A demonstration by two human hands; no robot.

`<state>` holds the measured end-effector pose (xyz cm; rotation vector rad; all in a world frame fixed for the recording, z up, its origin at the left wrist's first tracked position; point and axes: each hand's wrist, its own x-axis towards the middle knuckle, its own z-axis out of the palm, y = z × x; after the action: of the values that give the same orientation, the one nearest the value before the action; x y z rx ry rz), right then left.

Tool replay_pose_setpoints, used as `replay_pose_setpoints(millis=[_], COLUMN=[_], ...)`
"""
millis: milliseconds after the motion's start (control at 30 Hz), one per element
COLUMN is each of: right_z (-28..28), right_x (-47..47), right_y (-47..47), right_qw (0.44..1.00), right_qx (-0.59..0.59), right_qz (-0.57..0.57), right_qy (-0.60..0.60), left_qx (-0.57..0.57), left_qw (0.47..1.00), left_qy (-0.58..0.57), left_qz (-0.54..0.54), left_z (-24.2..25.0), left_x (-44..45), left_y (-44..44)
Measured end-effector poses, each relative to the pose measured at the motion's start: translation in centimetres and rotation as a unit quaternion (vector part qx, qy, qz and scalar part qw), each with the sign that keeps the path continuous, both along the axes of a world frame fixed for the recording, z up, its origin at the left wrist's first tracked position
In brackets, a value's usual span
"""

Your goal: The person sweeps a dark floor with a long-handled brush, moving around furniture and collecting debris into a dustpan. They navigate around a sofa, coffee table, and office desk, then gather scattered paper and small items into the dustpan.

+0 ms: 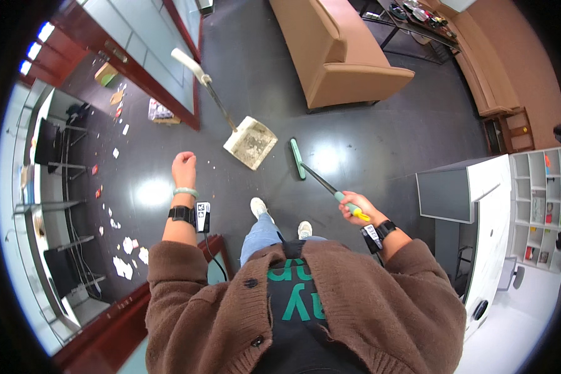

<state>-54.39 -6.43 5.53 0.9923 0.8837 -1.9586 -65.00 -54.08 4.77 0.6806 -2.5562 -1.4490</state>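
My right hand [357, 205] grips the green upper end of a floor broom [321, 177], just below its yellow tip. The broom's narrow green head rests on the dark floor ahead of me; whether its edge is bristle or rubber I cannot tell. My left hand [184, 169] hangs in the air with curled fingers and nothing visible in it. Ahead of that hand, a dirty white long-handled dustpan [257, 148] sits on the floor, apart from the broom head. Its handle points away towards the glass door. A few white scraps [211, 164] lie between the left hand and the pan.
Left of me, beyond a red-framed glass door [145, 61], paper litter [123, 267] is strewn before a desk with chairs [50, 140]. A box [160, 111] stands beside the door. A tan sofa [355, 79] is ahead; a white counter [488, 219] and shelves [526, 189] line the right.
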Motion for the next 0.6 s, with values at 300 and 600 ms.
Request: replay_pose_setpoints(millis=[300,600], right_z=[-2.9,-7.9], right_x=[-7.6,-16.2], right_y=[-2.0,-2.9], right_qw=[0.990,0.959], right_qx=[0.098,0.252], right_qz=[-0.097,-0.125], right_qy=[0.000,-0.005], left_qx=[-0.354,-0.574], left_qw=[0.917,0.766], left_qy=[0.136,0.017], left_qz=[-0.123,-0.288], left_z=[5.8,5.3], left_x=[-20.1,-27.3], left_y=[-0.6,0.0])
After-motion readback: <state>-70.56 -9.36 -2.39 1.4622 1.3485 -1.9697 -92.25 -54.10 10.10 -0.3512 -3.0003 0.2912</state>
